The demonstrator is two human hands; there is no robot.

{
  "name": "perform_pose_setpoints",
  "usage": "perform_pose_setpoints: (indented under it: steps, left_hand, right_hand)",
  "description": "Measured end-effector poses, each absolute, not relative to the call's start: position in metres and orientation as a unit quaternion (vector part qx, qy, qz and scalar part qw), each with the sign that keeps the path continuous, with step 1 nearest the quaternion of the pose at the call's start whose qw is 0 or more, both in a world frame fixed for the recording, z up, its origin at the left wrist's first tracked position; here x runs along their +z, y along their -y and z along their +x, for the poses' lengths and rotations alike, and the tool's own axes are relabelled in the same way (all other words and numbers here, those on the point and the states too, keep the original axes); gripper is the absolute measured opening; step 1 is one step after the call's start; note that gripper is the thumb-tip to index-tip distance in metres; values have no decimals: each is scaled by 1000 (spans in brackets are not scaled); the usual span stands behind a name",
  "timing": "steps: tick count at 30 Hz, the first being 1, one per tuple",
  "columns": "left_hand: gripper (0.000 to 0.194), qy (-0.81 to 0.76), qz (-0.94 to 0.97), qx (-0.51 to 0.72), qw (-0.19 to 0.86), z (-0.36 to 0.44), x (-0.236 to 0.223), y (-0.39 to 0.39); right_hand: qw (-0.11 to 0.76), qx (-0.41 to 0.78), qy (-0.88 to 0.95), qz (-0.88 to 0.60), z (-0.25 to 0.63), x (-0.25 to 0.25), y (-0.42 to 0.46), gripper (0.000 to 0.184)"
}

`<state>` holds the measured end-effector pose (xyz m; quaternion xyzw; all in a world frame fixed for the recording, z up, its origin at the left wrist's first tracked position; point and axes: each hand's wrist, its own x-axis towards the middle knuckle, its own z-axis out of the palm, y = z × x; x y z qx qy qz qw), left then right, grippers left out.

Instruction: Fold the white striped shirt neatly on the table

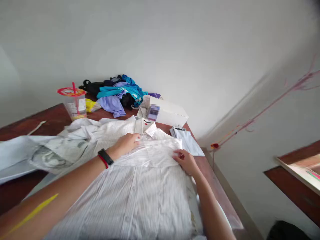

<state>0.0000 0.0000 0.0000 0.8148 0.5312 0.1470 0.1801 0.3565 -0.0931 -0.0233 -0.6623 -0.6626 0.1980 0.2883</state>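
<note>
Striped shirt [155, 190] | collar label [147, 122] unreadable | left hand [127, 143] atop, right hand [186, 160] curled at edge; grips unclear

I work in soft light; 1 faint shadow slants up the wall [160, 43]; the shirt [152, 196] blurs nearest me.

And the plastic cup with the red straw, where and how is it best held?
I would grip the cup around its upper wall, below the red rim, from the left: it stands upright, widens upward, and clothes lie at its right.
</note>
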Motion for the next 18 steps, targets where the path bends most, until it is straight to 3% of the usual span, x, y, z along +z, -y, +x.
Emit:
perform_pose_setpoints:
  steps: [5, 9, 15, 18]
  left_hand:
    - [28, -528, 821, 144, 164, -5, 4, 0]
    - [20, -528, 828, 135, 132, -2, 1, 4]
    - [28, -529, 833, 138, 89, 9, -3, 14]
    - [32, -478, 851, 209, 51, 23, 1, 28]
  right_hand:
    - [269, 188, 622, -711, 364, -15, 94, 39]
    - [234, 284, 629, -685, 376, 7, 106, 41]
    - [192, 279, 648, -682, 378, 18, 116, 20]
    - [162, 259, 663, -684, 371, 19, 117, 21]
